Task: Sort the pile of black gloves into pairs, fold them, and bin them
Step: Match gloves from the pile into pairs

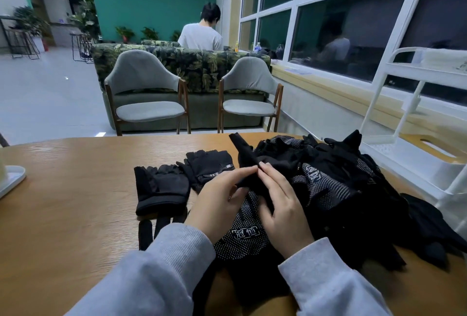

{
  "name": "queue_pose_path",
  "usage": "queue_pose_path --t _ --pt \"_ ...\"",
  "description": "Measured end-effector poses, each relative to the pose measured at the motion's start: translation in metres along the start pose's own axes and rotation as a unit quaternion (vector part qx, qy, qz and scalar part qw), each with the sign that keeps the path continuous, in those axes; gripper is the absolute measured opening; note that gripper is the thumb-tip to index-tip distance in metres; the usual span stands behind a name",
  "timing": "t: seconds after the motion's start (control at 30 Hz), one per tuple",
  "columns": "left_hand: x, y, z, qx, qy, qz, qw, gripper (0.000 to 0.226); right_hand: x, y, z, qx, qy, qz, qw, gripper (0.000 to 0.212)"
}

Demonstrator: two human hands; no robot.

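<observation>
A big pile of black gloves (341,184) covers the right half of the wooden table (70,189). Both hands meet over its left edge: my left hand (218,200) and my right hand (280,204) pinch one plain black glove (246,155), whose end sticks up and away from me. Under my hands lies a dotted glove with a white label (242,237). Left of the pile lie two separate lots: a folded black glove pair (161,190) and a labelled glove pair (209,164) behind it. Thin black glove fingers (146,232) lie near my left sleeve.
A white wire cart (414,159) stands at the table's right edge beside the window. A white tray (11,179) sits at the far left edge. Two grey chairs (149,93) face the table's far side, and a person sits on the sofa behind them.
</observation>
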State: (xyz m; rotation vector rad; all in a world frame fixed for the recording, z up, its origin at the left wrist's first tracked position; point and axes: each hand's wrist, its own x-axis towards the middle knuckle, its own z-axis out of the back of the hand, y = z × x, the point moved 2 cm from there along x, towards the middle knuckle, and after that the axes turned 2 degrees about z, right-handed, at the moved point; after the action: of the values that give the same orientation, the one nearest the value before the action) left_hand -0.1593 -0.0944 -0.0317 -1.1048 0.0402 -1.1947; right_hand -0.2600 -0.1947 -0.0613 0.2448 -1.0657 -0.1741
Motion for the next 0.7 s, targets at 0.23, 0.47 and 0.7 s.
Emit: queue_pose_path --t 0.23,0.47,0.7 --pt "-0.001 -0.003 0.005 0.033 -0.116 -0.007 0.993 0.039 -0.006 -0.018 0.005 -0.074 -0.017 -0.102 0.992 0.064" --pt "0.001 0.004 0.029 0.043 -0.125 0.033 0.991 0.037 -0.006 -0.019 0.008 -0.078 -0.018 -0.138 0.987 0.068" --pt "0.016 0.008 0.05 0.112 -0.14 0.037 0.983 0.031 -0.007 -0.02 0.002 -0.091 -0.019 -0.142 0.985 0.06"
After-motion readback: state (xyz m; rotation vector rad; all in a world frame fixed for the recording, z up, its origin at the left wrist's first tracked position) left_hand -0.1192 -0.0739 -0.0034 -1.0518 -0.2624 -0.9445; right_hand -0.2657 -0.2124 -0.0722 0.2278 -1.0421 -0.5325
